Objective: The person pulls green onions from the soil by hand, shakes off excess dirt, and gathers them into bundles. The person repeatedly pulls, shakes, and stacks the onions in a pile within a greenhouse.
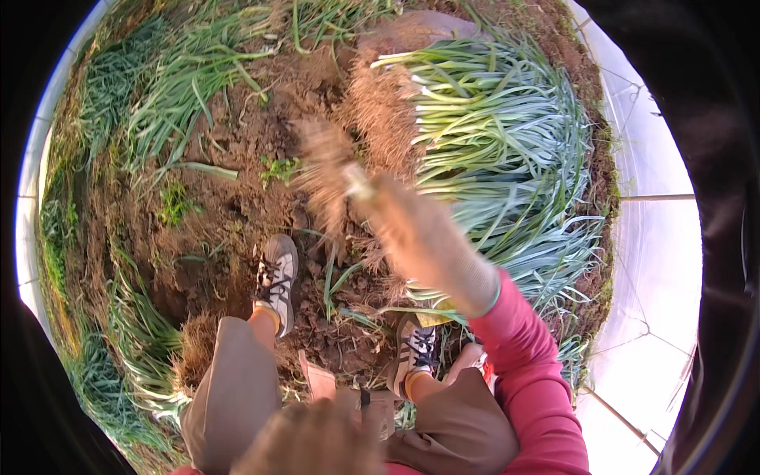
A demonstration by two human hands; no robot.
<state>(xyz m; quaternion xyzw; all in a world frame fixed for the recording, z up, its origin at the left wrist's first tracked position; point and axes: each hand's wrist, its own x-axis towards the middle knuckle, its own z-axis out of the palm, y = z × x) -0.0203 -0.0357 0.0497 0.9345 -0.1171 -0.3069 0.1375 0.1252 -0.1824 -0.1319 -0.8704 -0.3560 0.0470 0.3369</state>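
Observation:
My right hand [409, 228], in a soiled glove and blurred by motion, is closed around the white stems of some green onions [359, 181]; their shaggy roots point left over the soil. Under and beyond that forearm lies a broad pile of green onions [475, 119], roots to the left and leaves to the right. My left hand [314, 442], gloved and strongly blurred, is low in front of my body at the bottom edge; its fingers cannot be made out.
My two sneakers stand on loose brown soil [231, 196]. A rooted bunch of green onions [148, 344] lies left of my leg, more leaves [190, 89] at the upper left. Plastic sheeting [647, 249] with thin bars rises at the right. A pinkish sheet [415, 27] lies behind the pile.

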